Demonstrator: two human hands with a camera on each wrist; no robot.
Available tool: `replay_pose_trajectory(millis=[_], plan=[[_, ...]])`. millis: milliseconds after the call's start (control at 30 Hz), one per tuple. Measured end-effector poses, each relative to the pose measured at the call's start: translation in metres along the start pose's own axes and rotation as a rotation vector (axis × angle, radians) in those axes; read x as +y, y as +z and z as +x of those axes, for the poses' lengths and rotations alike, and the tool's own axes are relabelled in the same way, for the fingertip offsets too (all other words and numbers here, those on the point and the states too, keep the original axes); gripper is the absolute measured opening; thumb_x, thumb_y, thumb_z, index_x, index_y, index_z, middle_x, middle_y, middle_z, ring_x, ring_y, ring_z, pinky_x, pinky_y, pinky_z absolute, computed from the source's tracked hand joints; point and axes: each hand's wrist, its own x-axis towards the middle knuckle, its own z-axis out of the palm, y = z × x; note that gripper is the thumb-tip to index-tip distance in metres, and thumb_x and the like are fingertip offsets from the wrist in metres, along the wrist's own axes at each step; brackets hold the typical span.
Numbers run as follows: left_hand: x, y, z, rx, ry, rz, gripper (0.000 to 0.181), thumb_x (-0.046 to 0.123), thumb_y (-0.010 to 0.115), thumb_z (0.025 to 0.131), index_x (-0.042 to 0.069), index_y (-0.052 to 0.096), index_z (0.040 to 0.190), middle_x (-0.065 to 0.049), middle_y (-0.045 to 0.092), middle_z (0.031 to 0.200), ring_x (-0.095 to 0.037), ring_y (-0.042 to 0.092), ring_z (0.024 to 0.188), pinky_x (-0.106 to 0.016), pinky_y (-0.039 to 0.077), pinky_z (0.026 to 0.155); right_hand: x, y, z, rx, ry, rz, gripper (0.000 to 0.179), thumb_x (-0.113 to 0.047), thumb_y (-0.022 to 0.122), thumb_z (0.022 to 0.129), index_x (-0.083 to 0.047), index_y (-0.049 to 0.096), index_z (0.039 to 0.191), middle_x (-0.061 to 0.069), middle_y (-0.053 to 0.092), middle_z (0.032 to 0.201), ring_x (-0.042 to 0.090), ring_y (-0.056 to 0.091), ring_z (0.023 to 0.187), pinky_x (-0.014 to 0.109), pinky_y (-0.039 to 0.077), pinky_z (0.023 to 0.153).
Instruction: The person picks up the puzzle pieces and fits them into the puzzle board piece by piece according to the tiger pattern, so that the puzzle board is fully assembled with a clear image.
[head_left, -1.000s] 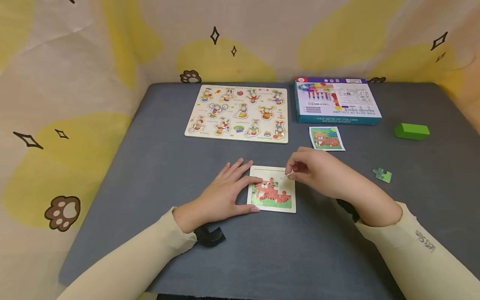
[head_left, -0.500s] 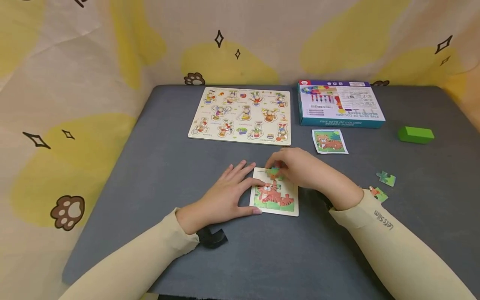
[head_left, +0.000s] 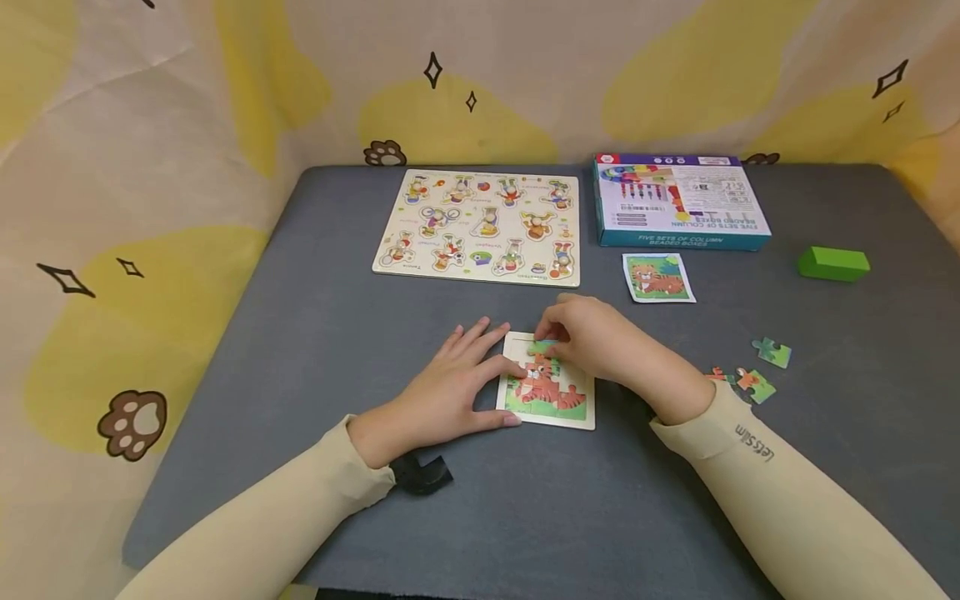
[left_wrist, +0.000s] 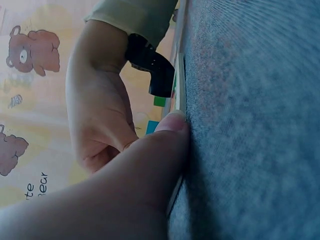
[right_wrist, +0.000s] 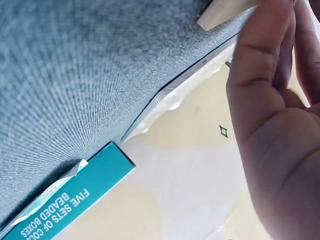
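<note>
A small square puzzle tray (head_left: 558, 423) lies on the grey table, partly filled with a tiger picture (head_left: 542, 393). My left hand (head_left: 438, 404) is spread along its left side, with the thumb and index finger on the tray; the thumb presses its edge in the left wrist view. Over the tray's upper part, my right hand (head_left: 600, 337) pinches a green and orange puzzle piece (head_left: 540, 348) between thumb and fingers. That piece is at the tiger's head, and whether it sits flush is hidden. In the right wrist view, the fingertips are cut off.
Loose puzzle pieces (head_left: 756, 385) lie by the right sleeve, one partly hidden. Behind the tray are a wooden picture board (head_left: 465, 225), a bead-set box (head_left: 682, 204) and a tiger card (head_left: 660, 278). A green block (head_left: 834, 263) stands at right.
My right hand has moved left across the tray, turning the puzzle piece face up and bringing it down near the tiger's head. The left hand has stayed in place.
</note>
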Motion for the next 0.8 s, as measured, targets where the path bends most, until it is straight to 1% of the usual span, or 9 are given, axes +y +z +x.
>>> replay_pose_trajectory(millis=[167,267,367,467,567,633,667,733,800], plan=[[0.003,0.0,0.002,-0.002,0.031,0.012,0.05,0.051,0.076,0.095,0.028,0.064,0.138,-0.004,0.022,0.173,-0.034,0.007,0.161,-0.061,0.006,0.127,0.002,0.0,-0.004,0.014,0.026,-0.015,0.008,-0.006,0.08,0.093,-0.01,0.079,0.1,0.002,0.064,0.086,0.02,0.059,0.08,0.037,0.052,0.073],[0.004,0.0,0.004,0.001,0.04,0.016,0.049,0.05,0.076,0.095,0.027,0.064,0.137,-0.005,0.024,0.173,-0.034,0.008,0.16,-0.061,0.006,0.126,0.001,0.0,-0.007,0.023,0.033,-0.021,0.006,-0.006,0.079,0.094,-0.012,0.078,0.096,0.0,0.066,0.082,0.019,0.059,0.077,0.036,0.051,0.07],[0.005,0.001,0.005,-0.001,0.043,0.016,0.05,0.05,0.077,0.095,0.027,0.064,0.137,-0.006,0.025,0.172,-0.034,0.009,0.16,-0.061,0.006,0.126,0.0,-0.001,-0.012,0.036,0.037,-0.048,0.006,-0.008,0.081,0.093,-0.013,0.077,0.092,-0.001,0.067,0.083,0.018,0.06,0.077,0.037,0.052,0.07],[0.007,0.001,0.004,-0.008,0.039,0.015,0.05,0.049,0.077,0.094,0.027,0.064,0.137,-0.007,0.026,0.172,-0.035,0.01,0.16,-0.061,0.006,0.126,-0.003,-0.005,-0.021,0.055,0.044,-0.095,0.006,-0.011,0.082,0.092,-0.015,0.078,0.093,-0.002,0.069,0.085,0.018,0.061,0.077,0.037,0.053,0.069],[0.008,0.001,0.003,-0.008,0.033,0.013,0.049,0.049,0.078,0.094,0.027,0.064,0.136,-0.007,0.025,0.172,-0.035,0.01,0.16,-0.061,0.006,0.126,-0.001,-0.019,-0.039,0.078,0.066,-0.152,0.009,-0.013,0.085,0.09,-0.015,0.078,0.094,-0.002,0.069,0.085,0.018,0.059,0.076,0.036,0.052,0.066],[0.008,0.001,0.003,0.001,0.035,0.013,0.049,0.048,0.078,0.094,0.026,0.064,0.135,-0.007,0.025,0.172,-0.035,0.01,0.16,-0.062,0.006,0.126,0.008,-0.033,-0.054,0.079,0.108,-0.195,0.012,-0.015,0.088,0.088,-0.015,0.078,0.094,-0.002,0.069,0.084,0.019,0.058,0.074,0.037,0.051,0.065],[0.008,0.001,0.002,0.005,0.036,0.013,0.049,0.048,0.079,0.094,0.026,0.064,0.135,-0.008,0.025,0.172,-0.035,0.01,0.16,-0.062,0.006,0.126,0.016,-0.04,-0.063,0.082,0.127,-0.216,0.013,-0.016,0.088,0.087,-0.016,0.077,0.093,-0.002,0.068,0.083,0.019,0.058,0.073,0.037,0.051,0.063],[0.007,0.0,0.002,0.011,0.038,0.013,0.048,0.047,0.079,0.094,0.025,0.065,0.134,-0.008,0.025,0.172,-0.035,0.01,0.16,-0.062,0.006,0.126,0.038,-0.055,-0.08,0.071,0.192,-0.251,0.014,-0.017,0.089,0.086,-0.015,0.077,0.093,-0.003,0.069,0.083,0.019,0.059,0.073,0.041,0.052,0.063],[0.007,0.0,0.001,0.014,0.036,0.014,0.048,0.047,0.079,0.094,0.025,0.065,0.133,-0.008,0.025,0.172,-0.036,0.01,0.16,-0.062,0.006,0.126,0.066,-0.069,-0.098,0.057,0.274,-0.272,0.016,-0.019,0.088,0.087,-0.012,0.076,0.096,-0.001,0.071,0.085,0.021,0.061,0.075,0.046,0.052,0.063]])
